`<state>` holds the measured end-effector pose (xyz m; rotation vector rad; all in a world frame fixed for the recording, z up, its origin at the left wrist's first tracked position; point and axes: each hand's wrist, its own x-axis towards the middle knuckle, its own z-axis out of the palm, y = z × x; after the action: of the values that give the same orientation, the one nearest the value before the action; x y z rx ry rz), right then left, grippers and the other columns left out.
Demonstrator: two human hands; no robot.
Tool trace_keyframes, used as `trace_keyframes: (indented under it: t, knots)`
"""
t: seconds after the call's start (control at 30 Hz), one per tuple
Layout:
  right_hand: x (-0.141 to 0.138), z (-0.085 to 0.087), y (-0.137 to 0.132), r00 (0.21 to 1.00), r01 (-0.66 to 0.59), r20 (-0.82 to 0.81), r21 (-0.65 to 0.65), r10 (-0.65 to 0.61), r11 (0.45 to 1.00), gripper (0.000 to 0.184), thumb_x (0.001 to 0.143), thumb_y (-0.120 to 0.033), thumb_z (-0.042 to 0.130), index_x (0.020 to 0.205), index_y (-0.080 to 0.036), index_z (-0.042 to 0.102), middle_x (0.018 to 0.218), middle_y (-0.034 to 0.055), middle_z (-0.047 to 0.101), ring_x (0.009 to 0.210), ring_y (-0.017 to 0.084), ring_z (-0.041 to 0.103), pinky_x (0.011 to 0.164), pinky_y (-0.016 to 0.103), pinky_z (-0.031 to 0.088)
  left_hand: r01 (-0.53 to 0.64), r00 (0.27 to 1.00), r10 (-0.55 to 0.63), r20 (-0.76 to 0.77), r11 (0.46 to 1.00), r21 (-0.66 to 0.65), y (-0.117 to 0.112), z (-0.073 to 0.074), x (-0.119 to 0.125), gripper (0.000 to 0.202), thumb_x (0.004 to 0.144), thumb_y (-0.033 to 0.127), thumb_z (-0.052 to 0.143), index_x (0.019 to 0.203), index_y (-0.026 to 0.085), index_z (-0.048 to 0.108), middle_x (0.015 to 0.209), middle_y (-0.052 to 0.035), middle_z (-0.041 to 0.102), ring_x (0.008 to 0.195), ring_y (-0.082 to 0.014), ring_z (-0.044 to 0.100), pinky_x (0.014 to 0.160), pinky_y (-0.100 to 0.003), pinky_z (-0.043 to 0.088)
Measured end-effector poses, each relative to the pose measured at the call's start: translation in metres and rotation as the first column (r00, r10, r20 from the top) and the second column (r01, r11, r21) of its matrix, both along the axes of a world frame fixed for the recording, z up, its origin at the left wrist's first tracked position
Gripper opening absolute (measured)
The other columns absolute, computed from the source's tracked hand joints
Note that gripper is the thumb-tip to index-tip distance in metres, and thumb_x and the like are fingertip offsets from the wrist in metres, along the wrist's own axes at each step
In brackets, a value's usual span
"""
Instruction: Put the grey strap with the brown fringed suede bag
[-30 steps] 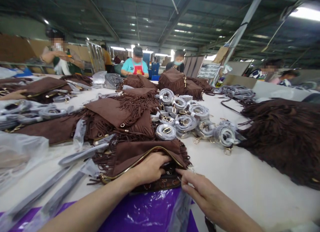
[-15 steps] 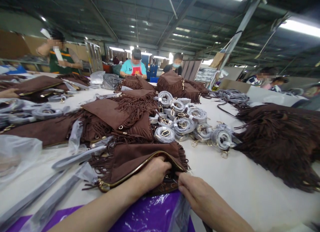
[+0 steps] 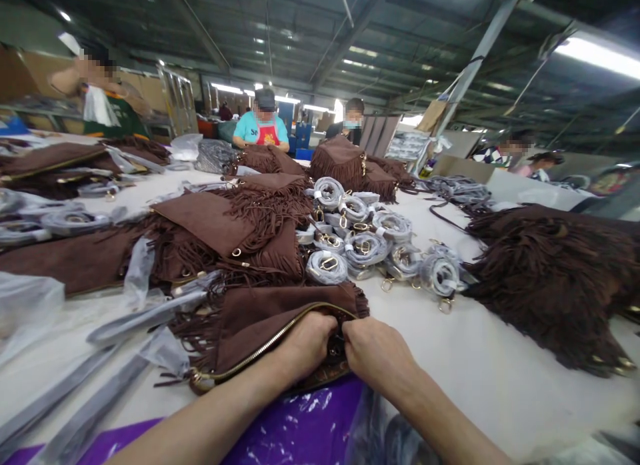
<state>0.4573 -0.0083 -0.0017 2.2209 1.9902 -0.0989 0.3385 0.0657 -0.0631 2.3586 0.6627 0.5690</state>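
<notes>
A brown fringed bag (image 3: pixel 285 311) lies in front of me with its gold zipper (image 3: pixel 260 348) undone and its mouth gaping toward me. My left hand (image 3: pixel 313 338) reaches into the opening, fingers curled; what they grip inside is hidden. At the right end of the mouth, my right hand (image 3: pixel 375 351) is closed too, its fingertips tucked in by the dark interior, and I cannot make out what they pinch. Both hands are close together, with a small dark gap between. Beneath the bag spreads a shiny purple plastic sheet (image 3: pixel 300 425).
Coiled, plastic-wrapped straps (image 3: pixel 367 248) with gold hooks lie beyond the bag. More brown fringed bags (image 3: pixel 215 218) are piled behind it, and a big fringed heap (image 3: pixel 545 271) stands at right. Long wrapped straps (image 3: pixel 105 385) stretch along the left. Several co-workers (image 3: pixel 263 121) are around the table.
My right hand has moved up and left, into the bag's mouth and closer to my left hand. My left hand stays inside the bag. The whole view has shifted slightly.
</notes>
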Motion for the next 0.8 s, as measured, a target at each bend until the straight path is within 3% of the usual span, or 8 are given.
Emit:
trace_keyframes:
  t: [0.33,0.63,0.8]
  knots:
    - [-0.003,0.004,0.005,0.998,0.021,0.053,-0.059,-0.018,0.998,0.023,0.081,-0.008,0.054,0.089,-0.013,0.075,0.089,0.0170,0.075,0.087,0.033,0.071,0.066,0.033,0.048,0.034,0.998,-0.029,0.061,0.996,-0.079,-0.003,0.001,-0.002,0.037,0.071,0.001,0.043,0.086,0.014,0.075,0.094,-0.0117,0.074,0.089,-0.0238,0.065,0.085,-0.031,0.049]
    - [-0.001,-0.011,-0.001,0.998,0.025,0.066,-0.010,-0.024,1.000,0.023,0.089,-0.010,0.050,0.096,-0.015,0.072,0.089,0.0141,0.074,0.084,0.032,0.071,0.065,0.035,0.047,0.060,0.998,-0.058,0.031,0.996,-0.061,0.002,-0.003,0.001,0.036,0.073,0.001,0.043,0.082,0.016,0.075,0.087,-0.0078,0.074,0.085,-0.0225,0.064,0.083,-0.029,0.049]
    - [0.003,-0.016,-0.003,0.998,0.028,0.049,0.012,-0.029,1.000,0.022,0.090,-0.010,0.050,0.093,-0.016,0.071,0.090,0.0129,0.074,0.084,0.030,0.070,0.066,0.034,0.045,0.032,0.999,-0.033,-0.043,0.999,-0.008,0.001,-0.002,0.004,0.032,0.076,0.000,0.044,0.085,0.014,0.072,0.096,-0.0111,0.072,0.088,-0.0232,0.064,0.083,-0.030,0.049]
